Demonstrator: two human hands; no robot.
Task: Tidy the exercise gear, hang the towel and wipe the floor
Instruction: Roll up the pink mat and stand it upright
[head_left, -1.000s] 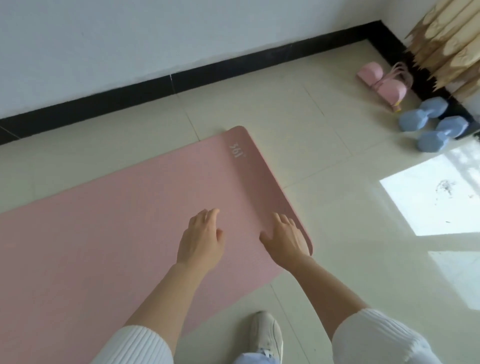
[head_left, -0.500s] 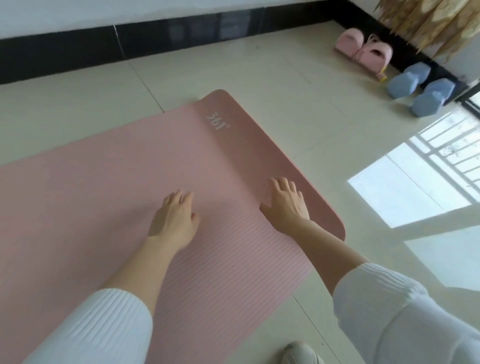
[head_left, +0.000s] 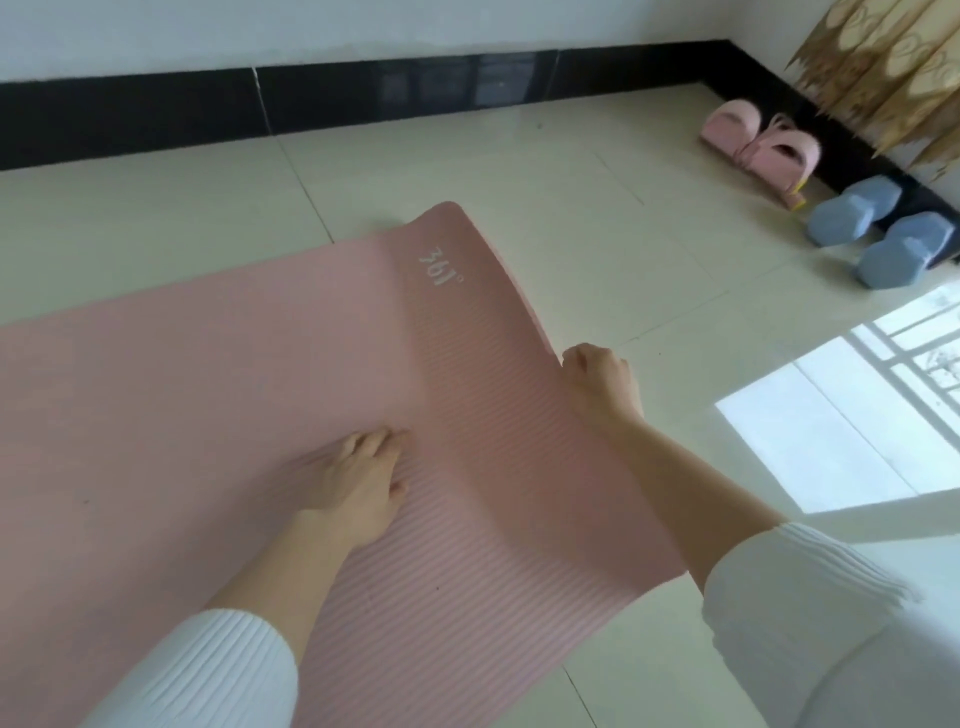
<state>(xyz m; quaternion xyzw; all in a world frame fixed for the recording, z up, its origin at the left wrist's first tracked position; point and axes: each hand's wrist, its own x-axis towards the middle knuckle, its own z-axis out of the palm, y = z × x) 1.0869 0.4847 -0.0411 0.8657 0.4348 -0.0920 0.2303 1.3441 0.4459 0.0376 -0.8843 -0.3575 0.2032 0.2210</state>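
Moved from flat on top, the right hand (head_left: 597, 379) now curls round the lifted right end of the pink mat (head_left: 208, 405), while the left hand (head_left: 353, 478) presses flat to pin it on the floor (head_left: 571, 182), probably to start a roll.

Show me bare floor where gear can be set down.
Free: the cream tiled floor between the black skirting board and the pink foam mat; also the tiles between the mat's end and the sunlit patch. Crowded: the far right corner, holding two blue dumbbells and pink foot-strap gear.
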